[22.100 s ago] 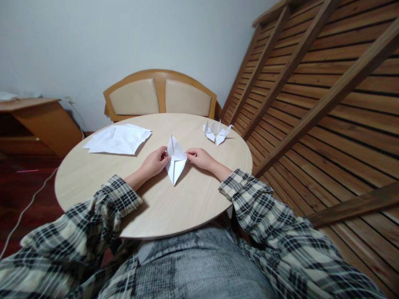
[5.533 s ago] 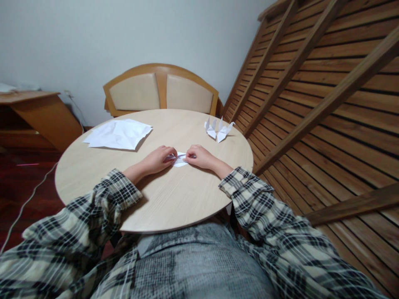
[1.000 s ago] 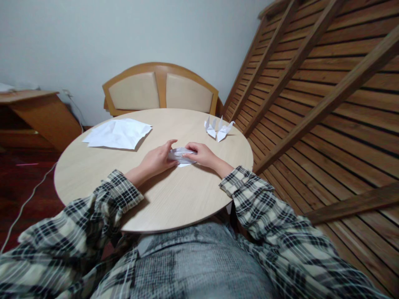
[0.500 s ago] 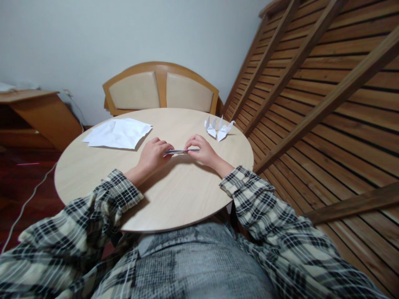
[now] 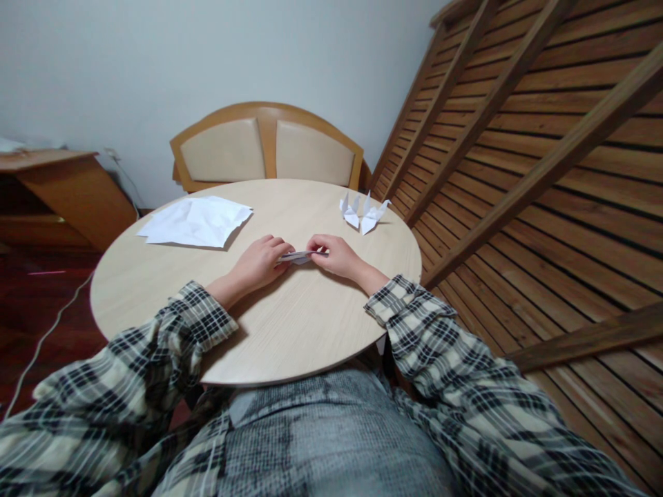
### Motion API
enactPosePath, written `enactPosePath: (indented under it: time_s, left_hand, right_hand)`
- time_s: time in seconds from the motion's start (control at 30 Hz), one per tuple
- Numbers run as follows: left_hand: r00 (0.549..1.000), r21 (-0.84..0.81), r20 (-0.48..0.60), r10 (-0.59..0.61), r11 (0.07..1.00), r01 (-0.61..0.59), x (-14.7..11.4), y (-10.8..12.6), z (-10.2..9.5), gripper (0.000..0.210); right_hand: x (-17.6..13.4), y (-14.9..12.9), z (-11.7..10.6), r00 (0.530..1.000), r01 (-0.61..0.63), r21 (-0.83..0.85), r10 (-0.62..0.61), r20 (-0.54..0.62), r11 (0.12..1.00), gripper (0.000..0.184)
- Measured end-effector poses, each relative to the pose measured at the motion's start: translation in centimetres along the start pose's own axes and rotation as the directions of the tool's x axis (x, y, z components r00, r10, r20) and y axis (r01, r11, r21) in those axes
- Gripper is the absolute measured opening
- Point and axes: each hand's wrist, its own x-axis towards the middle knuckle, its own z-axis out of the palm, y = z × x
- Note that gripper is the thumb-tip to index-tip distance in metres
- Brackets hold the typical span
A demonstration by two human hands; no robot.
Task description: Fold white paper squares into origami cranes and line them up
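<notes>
A small folded white paper [image 5: 300, 257] is held between my two hands above the middle of the round table [image 5: 290, 331]. My left hand [image 5: 263, 261] is closed on its left end, with the fingertips bent over it. At the right end, my right hand [image 5: 335, 255] pinches the paper between thumb and fingers. The paper is seen nearly edge-on, and the fingers cover both its ends. Two white origami cranes [image 5: 368, 217] stand close together beyond my right hand.
White paper sheets [image 5: 197, 219] lie overlapping at the table's far left. A chair or headboard with cream panels [image 5: 222, 153] stands behind the table. A slatted wooden partition [image 5: 518, 172] leans along the right. At the left are a wooden desk [image 5: 67, 183] and a white cable [image 5: 49, 338].
My left hand has shifted slightly right and down, closer to the right hand. The folded paper has tilted, showing more of its surface below the edge.
</notes>
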Motion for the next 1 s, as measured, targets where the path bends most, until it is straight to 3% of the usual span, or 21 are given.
enactPosePath:
  time_s: [0.17,0.43,0.6,1.0]
  left_hand:
    - [0.994,-0.124,0.082,0.071,0.990,-0.061,-0.2,0.8,-0.3,0.031]
    - [0.989,-0.293,0.143,0.034,0.956,0.010,-0.1,0.0,-0.5,0.028]
    - [0.988,-0.328,0.144,0.060,0.944,-0.010,0.1,-0.1,-0.4,0.026]
    - [0.987,-0.326,0.156,-0.044,0.941,0.093,0.0,0.0,-0.4,0.012]
  right_hand:
    - [-0.1,-0.1,-0.1,0.985,-0.009,-0.026,0.014,0.174,1.000,0.013]
    - [-0.2,-0.1,-0.2,0.966,-0.052,0.001,0.050,0.254,0.999,0.009]
    - [-0.1,0.3,-0.1,0.969,-0.045,0.042,0.033,0.245,0.998,0.012]
    - [-0.1,0.3,-0.2,0.977,-0.097,0.011,0.093,0.194,0.995,0.007]
